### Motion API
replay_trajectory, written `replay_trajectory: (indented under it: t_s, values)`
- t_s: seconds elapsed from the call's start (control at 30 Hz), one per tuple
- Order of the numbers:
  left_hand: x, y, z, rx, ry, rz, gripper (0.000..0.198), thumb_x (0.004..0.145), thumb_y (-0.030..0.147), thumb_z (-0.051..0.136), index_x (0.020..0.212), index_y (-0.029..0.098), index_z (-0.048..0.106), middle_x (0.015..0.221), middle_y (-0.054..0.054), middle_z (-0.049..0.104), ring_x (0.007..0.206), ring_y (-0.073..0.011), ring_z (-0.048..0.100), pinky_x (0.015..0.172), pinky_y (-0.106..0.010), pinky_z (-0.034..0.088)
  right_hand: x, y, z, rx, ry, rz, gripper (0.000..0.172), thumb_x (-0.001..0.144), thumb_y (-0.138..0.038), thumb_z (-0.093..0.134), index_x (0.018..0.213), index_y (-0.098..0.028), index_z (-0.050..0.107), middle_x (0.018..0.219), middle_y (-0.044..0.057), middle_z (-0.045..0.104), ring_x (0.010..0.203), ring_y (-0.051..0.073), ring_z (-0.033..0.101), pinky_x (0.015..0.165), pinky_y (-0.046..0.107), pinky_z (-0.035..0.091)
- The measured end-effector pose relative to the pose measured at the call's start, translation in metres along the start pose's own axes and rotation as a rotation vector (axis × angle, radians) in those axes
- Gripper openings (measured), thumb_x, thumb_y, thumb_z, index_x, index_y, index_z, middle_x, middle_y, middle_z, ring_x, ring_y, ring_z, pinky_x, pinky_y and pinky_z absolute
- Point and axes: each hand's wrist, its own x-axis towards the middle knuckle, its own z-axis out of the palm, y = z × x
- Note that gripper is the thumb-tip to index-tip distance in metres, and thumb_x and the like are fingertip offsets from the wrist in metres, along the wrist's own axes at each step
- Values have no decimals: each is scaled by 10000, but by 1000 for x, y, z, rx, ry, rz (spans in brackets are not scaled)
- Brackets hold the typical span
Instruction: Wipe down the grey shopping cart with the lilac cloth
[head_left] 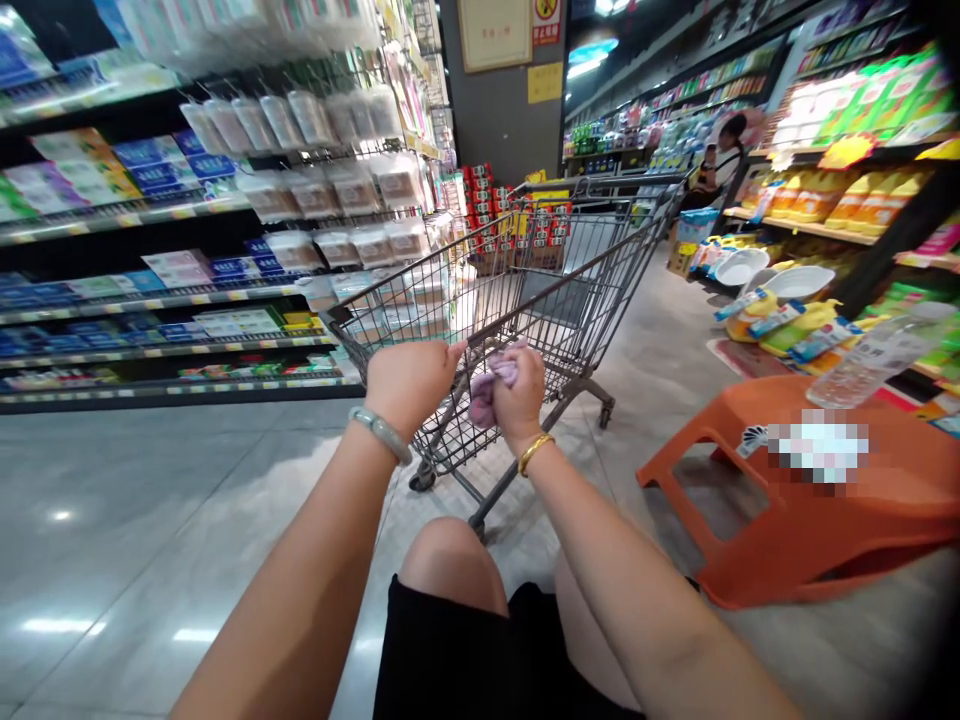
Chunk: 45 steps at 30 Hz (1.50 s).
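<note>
A grey wire shopping cart (577,255) stands in the aisle in front of me, tilted in view. My left hand (409,380), with a pale jade bangle on the wrist, grips the cart's near rim. My right hand (519,392), wearing a gold bangle, is closed on a crumpled pink cloth (487,390) pressed against the cart's wire side. My knees (450,560) show below, in black shorts.
An orange plastic stool (795,510) stands close on the right with a clear water bottle (877,352) on it. Stocked shelves (172,260) line the left side; yellow bottles and white basins fill the right. A person (724,155) stands far down the aisle. Glossy grey floor lies to the left.
</note>
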Motion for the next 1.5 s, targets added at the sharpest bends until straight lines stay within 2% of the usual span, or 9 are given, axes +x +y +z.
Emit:
replay_trajectory:
  t_s: [0.17, 0.33, 0.4, 0.63, 0.83, 1.03, 1.23, 1.4, 1.5]
  values:
    - [1, 5, 0, 6, 24, 12, 611, 1057, 485, 235, 908, 172, 738, 835, -140, 763, 841, -330, 745, 648, -338, 465, -18, -20, 6, 27, -226, -291, 169, 782, -164, 565, 928, -234, 611, 1026, 78, 625, 1015, 250, 556, 935, 415, 474]
    - [3, 6, 1, 0, 13, 0, 669, 1057, 514, 198, 894, 166, 745, 833, -152, 762, 813, -326, 741, 637, -338, 459, 1, 12, -2, -56, -31, -12, 125, 772, -153, 553, 862, -232, 587, 961, 65, 605, 983, 249, 555, 906, 417, 472]
    - [3, 6, 1, 7, 10, 5, 675, 1056, 515, 191, 902, 166, 748, 831, -153, 760, 818, -325, 740, 638, -340, 455, 2, 12, -4, -67, -25, 39, 149, 750, -139, 561, 866, -230, 582, 971, 65, 603, 985, 249, 554, 899, 412, 478]
    - [2, 5, 2, 58, 31, 30, 642, 1060, 486, 203, 939, 152, 737, 848, -158, 756, 820, -317, 733, 640, -334, 440, -22, -23, 3, -13, -316, -240, 193, 779, -133, 593, 941, -239, 603, 1044, 71, 622, 1044, 243, 565, 951, 392, 481]
    - [3, 6, 3, 33, 37, 26, 670, 1059, 498, 182, 899, 161, 739, 816, -156, 753, 798, -330, 734, 617, -341, 437, -13, 1, 0, 7, -53, 85, 128, 787, -130, 563, 841, -245, 549, 917, 27, 588, 899, 213, 557, 820, 362, 477]
    - [4, 8, 1, 44, 26, 40, 675, 1061, 501, 181, 926, 151, 743, 842, -165, 754, 807, -338, 732, 629, -352, 453, -34, -24, 8, -3, -326, -247, 207, 762, -131, 596, 938, -240, 582, 1020, 65, 615, 978, 238, 561, 870, 379, 485]
    - [3, 8, 0, 37, 19, 32, 679, 1062, 508, 174, 948, 154, 742, 873, -170, 758, 855, -334, 734, 661, -340, 461, -21, -9, 5, -26, -182, -94, 229, 725, -109, 579, 912, -238, 559, 933, 48, 591, 964, 237, 548, 893, 382, 485]
    - [4, 8, -2, 29, 14, 6, 666, 1055, 512, 186, 989, 160, 749, 910, -169, 762, 888, -331, 728, 683, -341, 464, -35, -17, 6, -102, -294, -222, 256, 756, -127, 600, 986, -239, 597, 1093, 83, 621, 1009, 246, 549, 917, 395, 471]
    - [3, 9, -4, 26, -13, -21, 660, 1053, 515, 191, 1002, 172, 752, 923, -152, 767, 894, -311, 723, 706, -336, 462, -28, -10, 0, -105, -359, -211, 273, 718, -112, 606, 960, -240, 593, 1057, 77, 612, 1007, 251, 548, 917, 398, 474]
